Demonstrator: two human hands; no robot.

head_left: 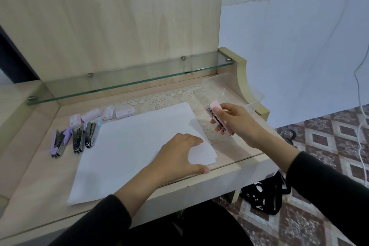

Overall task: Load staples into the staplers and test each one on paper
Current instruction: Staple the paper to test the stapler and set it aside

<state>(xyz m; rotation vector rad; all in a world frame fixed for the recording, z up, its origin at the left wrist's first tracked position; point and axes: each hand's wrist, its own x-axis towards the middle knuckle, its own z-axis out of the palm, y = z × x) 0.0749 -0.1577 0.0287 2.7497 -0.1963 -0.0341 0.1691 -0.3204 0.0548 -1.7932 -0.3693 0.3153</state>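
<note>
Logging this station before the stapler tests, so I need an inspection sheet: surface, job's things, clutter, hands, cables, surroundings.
Surface: wooden desk, lace mat at the back.
Job's things: paper; three staplers left of it; staple boxes behind them.
Clutter: clear plastic tub, back right.
Hands: left hand flat on the paper; right hand grips the pink stapler.
Cables: white cable hanging at right.
Surroundings: glass shelf, tiled floor, black bag under the desk.

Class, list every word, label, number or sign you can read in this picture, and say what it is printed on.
No text can be read here.
On the staple boxes: faint print, too blurred to read.
On the black bag on the floor: white marks, not legible.
On the pink stapler held in the right hand: no lettering visible.
</note>
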